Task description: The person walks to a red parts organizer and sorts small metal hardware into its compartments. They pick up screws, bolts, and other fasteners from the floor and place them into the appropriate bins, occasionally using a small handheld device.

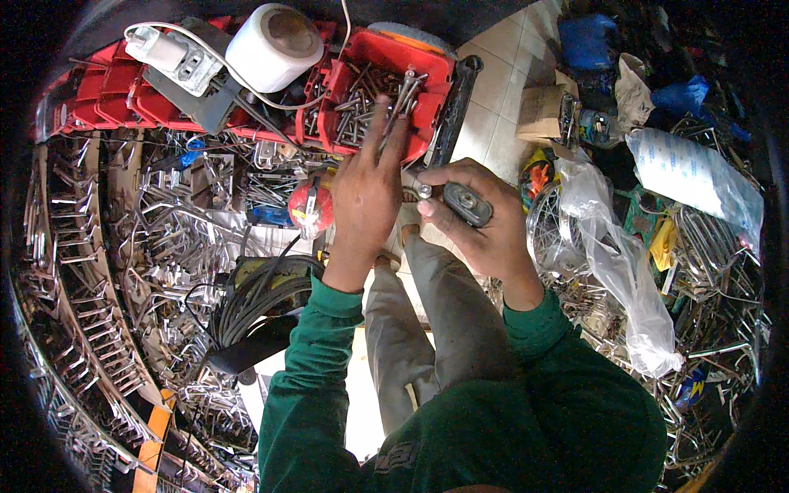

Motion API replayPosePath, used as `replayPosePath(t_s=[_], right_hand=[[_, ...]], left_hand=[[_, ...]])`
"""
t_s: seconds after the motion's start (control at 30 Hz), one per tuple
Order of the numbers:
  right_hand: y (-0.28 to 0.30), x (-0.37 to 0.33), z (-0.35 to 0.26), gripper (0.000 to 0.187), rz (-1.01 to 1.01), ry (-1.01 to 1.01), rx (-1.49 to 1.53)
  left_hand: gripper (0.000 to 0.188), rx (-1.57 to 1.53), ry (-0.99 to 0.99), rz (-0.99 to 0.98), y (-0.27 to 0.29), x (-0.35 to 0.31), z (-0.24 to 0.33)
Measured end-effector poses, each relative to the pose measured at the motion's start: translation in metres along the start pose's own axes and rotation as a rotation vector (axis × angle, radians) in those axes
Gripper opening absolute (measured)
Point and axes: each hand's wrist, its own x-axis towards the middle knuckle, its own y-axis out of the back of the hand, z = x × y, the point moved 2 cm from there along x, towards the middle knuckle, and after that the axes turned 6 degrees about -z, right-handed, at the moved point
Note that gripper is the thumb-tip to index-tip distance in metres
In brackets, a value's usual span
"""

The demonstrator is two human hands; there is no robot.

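My left hand (pixel 366 197) reaches over the near edge of a red plastic bin (pixel 434 66). Its fingers stretch down among the loose metal bolts (pixel 355 117) inside, and a longer bolt (pixel 403 92) lies against the fingertips. Whether any bolt is gripped there does not show; the fingers look extended. To the right, my right hand (pixel 497 234) is closed around a grey oval metal part (pixel 468 204) with a round fitting in its face. Between thumb and index finger of this hand, a small bright bolt or pin (pixel 425 191) is pinched end-on.
More red bins run left, with a white power strip (pixel 177 59) and a white round container (pixel 275 49) over them. A red ball-like object (pixel 311 207) sits beside my left wrist. Racks of metal rods (pixel 90 304) fill the left; clear plastic (pixel 612 263) lies right.
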Motion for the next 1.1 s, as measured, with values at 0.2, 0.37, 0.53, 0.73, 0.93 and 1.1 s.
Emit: replayPosePath(t_s=[0.2, 0.37, 0.53, 0.73, 0.93, 1.1], right_hand=[[0.001, -0.001, 0.002, 0.027, -0.007, 0.002, -0.012], [-0.002, -0.003, 0.004, 0.027, -0.003, -0.065, 0.064], [-0.003, -0.002, -0.009, 0.026, 0.022, -0.127, 0.03], [0.006, 0.016, -0.03, 0.028, 0.076, -0.15, 0.177], [0.012, 0.05, -0.025, 0.03, -0.041, -0.237, 0.273], [0.01, 0.065, -0.023, 0.029, -0.081, -0.324, 0.474]], left_hand=[[0.05, 0.105, 0.17, 0.109, -0.007, -0.003, 0.006], [0.055, -0.051, 0.157, -0.01, -0.005, 0.001, 0.005], [0.05, -0.193, 0.12, 0.103, 0.009, -0.006, 0.01], [0.03, -0.307, 0.177, 0.642, 0.035, -0.027, -0.006], [0.029, -0.519, 0.5, 0.732, 0.074, -0.015, -0.047], [0.066, -0.04, 0.282, 0.657, 0.103, 0.017, -0.05]])
